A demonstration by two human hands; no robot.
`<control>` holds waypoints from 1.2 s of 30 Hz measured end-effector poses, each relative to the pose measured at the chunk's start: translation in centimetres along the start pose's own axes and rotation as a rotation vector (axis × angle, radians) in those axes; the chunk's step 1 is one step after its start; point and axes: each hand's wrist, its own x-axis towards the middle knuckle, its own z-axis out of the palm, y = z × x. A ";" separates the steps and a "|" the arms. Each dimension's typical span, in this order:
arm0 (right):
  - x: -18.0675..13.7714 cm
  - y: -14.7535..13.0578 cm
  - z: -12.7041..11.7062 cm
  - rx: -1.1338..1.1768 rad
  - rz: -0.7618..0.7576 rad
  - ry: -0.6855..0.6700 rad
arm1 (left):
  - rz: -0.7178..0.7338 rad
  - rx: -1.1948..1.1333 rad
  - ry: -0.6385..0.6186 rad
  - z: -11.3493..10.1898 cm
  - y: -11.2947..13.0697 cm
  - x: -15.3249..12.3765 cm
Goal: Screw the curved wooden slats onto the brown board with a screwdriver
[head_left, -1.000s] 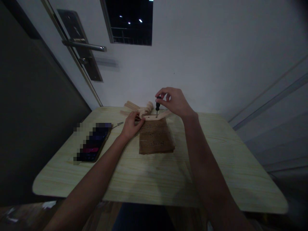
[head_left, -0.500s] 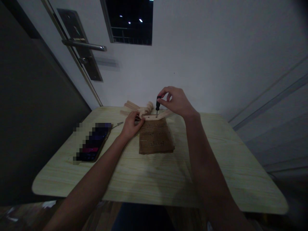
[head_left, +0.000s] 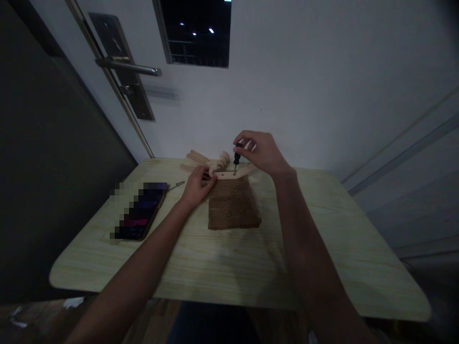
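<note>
Head view: here's pale wood, smooth and straight-edged, a wooden strip (head_left: 227, 176) with dark holes lying along the far edge of a brown pad (head_left: 234, 205), fibrous-looking and speckled with dark marks. Just behind the strip's left end sits a ribbed, curled wooden piece (head_left: 223, 161), thin slats (head_left: 196, 156) fanning away; everything's on the wood-grained tabletop (head_left: 201, 277), near its back edge. My screwdriver (head_left: 237, 157), black handle and slim metal shaft, stands nearly upright, tip at the strip's right-hand hole.

Against half a second ago, my right wrist sits slightly further in; the tip is at the same hole, and the pad lies where it was.

My right hand (head_left: 263, 150) arches over, wrist bent, thumb and fingertips pinched together on the handle. My left hand (head_left: 195, 185) lies low, closed on the strip's left end, thumb along the near side, fingers partly hidden.
</note>
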 end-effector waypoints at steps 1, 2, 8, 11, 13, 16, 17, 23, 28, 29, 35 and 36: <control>0.0 0.1 0.0 -0.004 0.001 0.008 | -0.001 0.003 0.001 0.0 0.0 0.0; 0.1 0.2 0.1 -0.005 0.003 0.017 | -0.001 0.006 0.005 0.0 0.0 0.0; 0.2 0.2 0.3 0.031 -0.013 0.044 | 0.004 0.026 0.007 0.0 0.1 -0.1; 0.1 0.2 0.4 0.033 -0.019 0.040 | 0.003 0.019 0.009 0.0 0.1 -0.1; 0.1 0.2 0.5 0.033 -0.003 0.037 | 0.006 0.017 0.002 -0.1 0.1 0.0; 0.1 0.2 0.6 0.018 0.005 0.047 | 0.007 0.015 -0.004 -0.1 0.1 0.0; 0.1 0.1 0.7 0.006 -0.010 0.055 | 0.008 0.010 -0.004 -0.1 0.1 0.0; 0.3 0.3 0.8 -0.069 -0.074 0.060 | 0.012 -0.005 0.010 0.0 0.0 -0.1; 0.4 0.8 1.0 -0.060 -0.051 0.030 | 0.011 0.009 0.013 0.0 -0.1 0.0; 0.4 1.0 1.0 -0.063 -0.055 0.028 | 0.010 0.014 0.011 0.0 -0.1 0.0; 0.0 2.1 0.8 -0.107 -0.059 -0.039 | 0.008 0.022 0.011 0.0 0.0 0.0; 0.0 2.1 0.8 -0.110 -0.060 -0.048 | 0.009 0.020 0.012 0.0 0.0 0.0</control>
